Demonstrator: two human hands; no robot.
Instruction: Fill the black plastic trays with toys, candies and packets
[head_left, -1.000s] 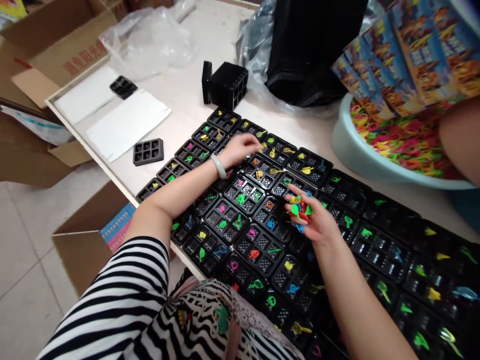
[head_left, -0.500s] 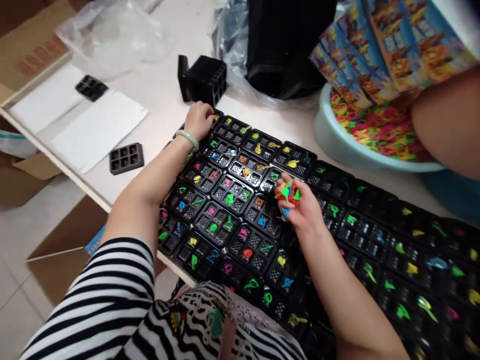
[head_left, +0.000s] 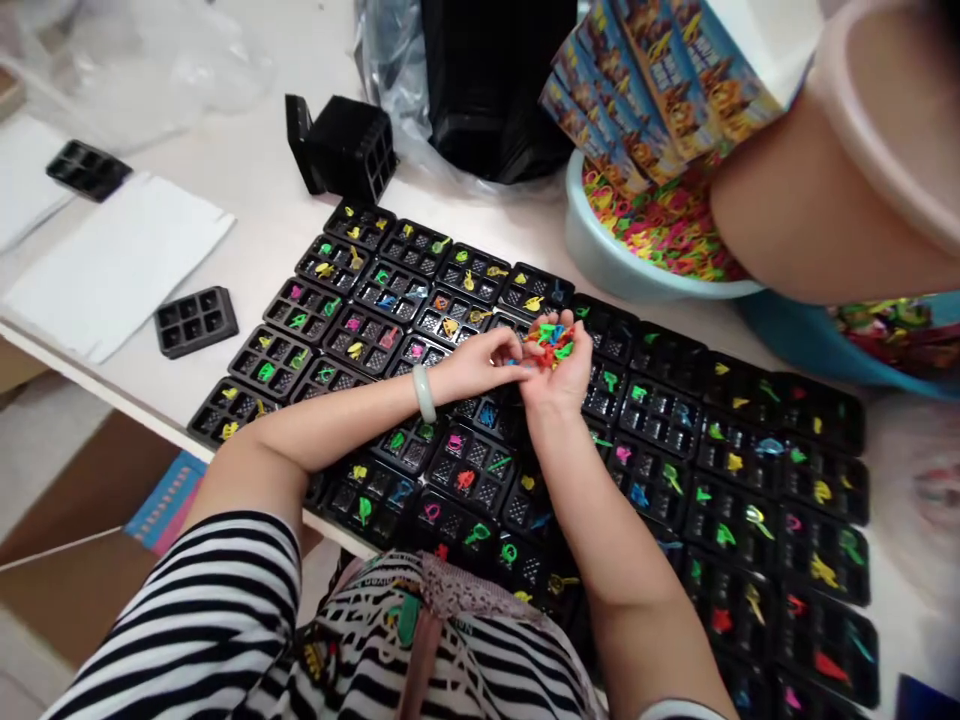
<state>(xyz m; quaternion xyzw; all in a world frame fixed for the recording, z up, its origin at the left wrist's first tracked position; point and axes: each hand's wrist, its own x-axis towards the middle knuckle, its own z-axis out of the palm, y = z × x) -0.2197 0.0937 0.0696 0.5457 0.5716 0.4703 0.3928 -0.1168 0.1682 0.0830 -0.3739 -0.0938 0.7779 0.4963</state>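
My right hand [head_left: 562,375] is cupped palm up around a small heap of colourful plastic toy pieces [head_left: 553,343], mostly red, green and blue. My left hand [head_left: 480,362], below a pale bangle, reaches across to that palm. Its thumb and fingers pinch together at the edge of the heap; what lies between the fingertips is too small to make out. Beneath both hands spread rows of black compartment trays [head_left: 289,362], many with small bright plastic pieces in some of their compartments.
A light blue basin [head_left: 600,250] full of plastic pieces stands at the right, with printed boxes [head_left: 637,90] and another person's arm [head_left: 825,220] over it. Stacked black trays [head_left: 352,145], a loose tray [head_left: 196,322] and white card [head_left: 120,265] lie to the left.
My left hand has moved from the trays at the far left corner over to my right palm. The right hand still holds its pieces. The camera view has shifted right.
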